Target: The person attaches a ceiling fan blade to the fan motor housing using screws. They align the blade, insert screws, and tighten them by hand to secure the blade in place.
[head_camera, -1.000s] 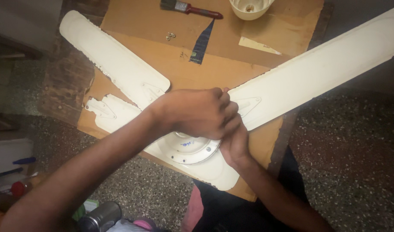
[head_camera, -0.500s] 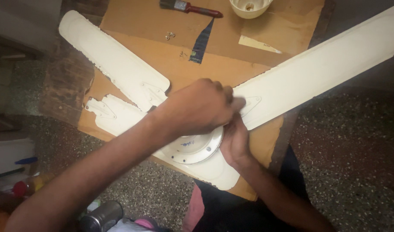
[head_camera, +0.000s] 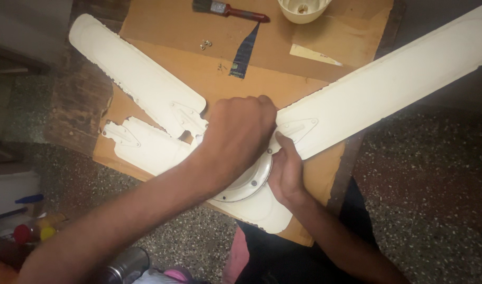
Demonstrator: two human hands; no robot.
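A cream ceiling fan lies on a cardboard sheet point(head_camera: 162, 21). Its round hub point(head_camera: 251, 181) shows only a rim under my arms. One long blade point(head_camera: 388, 89) reaches to the upper right and another blade point(head_camera: 130, 73) to the upper left. A shorter blade piece point(head_camera: 146, 144) lies beside the hub. My left hand point(head_camera: 241, 134) is curled into a fist over the hub, knuckles up, fingertips at the right blade's bracket; what it grips is hidden. My right hand point(head_camera: 285, 168) holds the hub's right edge, one finger touching that bracket.
A paintbrush point(head_camera: 228, 9), a cream plastic cup point(head_camera: 301, 8), two small screws point(head_camera: 205, 45) and a dark strip point(head_camera: 244, 52) lie on the cardboard's far side. A steel bottle point(head_camera: 126, 265) and small coloured bottles point(head_camera: 25, 231) stand on the speckled floor at the lower left.
My left fist has shifted slightly up over the hub toward the right blade's bracket. My right hand has stayed at the hub's edge.
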